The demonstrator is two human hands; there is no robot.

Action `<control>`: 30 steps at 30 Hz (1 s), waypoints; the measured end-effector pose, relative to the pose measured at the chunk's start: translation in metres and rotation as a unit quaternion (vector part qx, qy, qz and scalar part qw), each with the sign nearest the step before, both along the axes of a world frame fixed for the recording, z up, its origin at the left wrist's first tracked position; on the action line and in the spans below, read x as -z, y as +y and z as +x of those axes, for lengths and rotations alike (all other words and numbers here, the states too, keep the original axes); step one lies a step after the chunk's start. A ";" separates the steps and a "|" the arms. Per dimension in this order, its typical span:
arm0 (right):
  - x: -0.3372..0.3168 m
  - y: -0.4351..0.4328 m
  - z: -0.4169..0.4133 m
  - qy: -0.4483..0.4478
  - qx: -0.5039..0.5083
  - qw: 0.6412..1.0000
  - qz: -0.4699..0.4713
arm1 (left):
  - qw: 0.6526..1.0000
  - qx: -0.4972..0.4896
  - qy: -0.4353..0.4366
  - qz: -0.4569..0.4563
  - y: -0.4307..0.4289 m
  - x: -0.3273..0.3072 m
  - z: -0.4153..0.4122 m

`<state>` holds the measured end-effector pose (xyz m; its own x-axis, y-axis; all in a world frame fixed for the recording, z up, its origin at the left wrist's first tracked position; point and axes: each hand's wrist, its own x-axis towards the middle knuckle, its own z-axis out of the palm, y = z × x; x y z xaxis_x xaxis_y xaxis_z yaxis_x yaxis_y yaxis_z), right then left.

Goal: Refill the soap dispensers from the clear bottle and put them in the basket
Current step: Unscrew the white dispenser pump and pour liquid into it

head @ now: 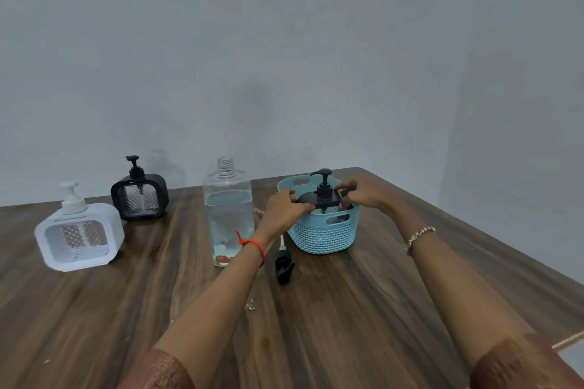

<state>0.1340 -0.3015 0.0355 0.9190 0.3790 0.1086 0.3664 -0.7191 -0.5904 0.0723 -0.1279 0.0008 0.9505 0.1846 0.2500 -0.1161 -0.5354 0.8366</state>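
Best lowered level and slowly, pump kept upright, grip eased only once seated flat. Clamped from both sides on the black square plastic soap dispenser: left hand pinching its left edge, right hand curled over the right edge. Straight beneath the grip, round pale-blue woven plastic basket, dispenser body partly inside. Left of the grip, tall clear uncapped plastic bottle.

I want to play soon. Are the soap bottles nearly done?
Not yet; none is dropped off. Left hand and right hand hold one black dispenser halfway in the blue basket. The white dispenser and other black dispenser wait on the table by the open clear bottle.
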 end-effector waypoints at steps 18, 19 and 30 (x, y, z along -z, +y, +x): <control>-0.047 0.145 -0.108 -0.304 -0.030 0.881 0.360 | 0.961 -0.034 -0.276 0.002 0.080 -0.061 -0.093; -0.047 0.161 -0.117 -0.309 -0.055 0.879 0.359 | 0.958 -0.046 -0.284 -0.008 0.091 -0.061 -0.102; 0.002 0.309 -0.145 -0.172 -0.181 0.929 0.274 | 0.939 -0.250 -0.231 -0.049 0.235 -0.012 -0.157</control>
<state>-0.0114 0.0071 0.0337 0.6171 0.4573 0.6404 0.7606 -0.1380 -0.6343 -0.0847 0.1068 0.0126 0.5342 0.6217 0.5729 -0.2328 -0.5432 0.8066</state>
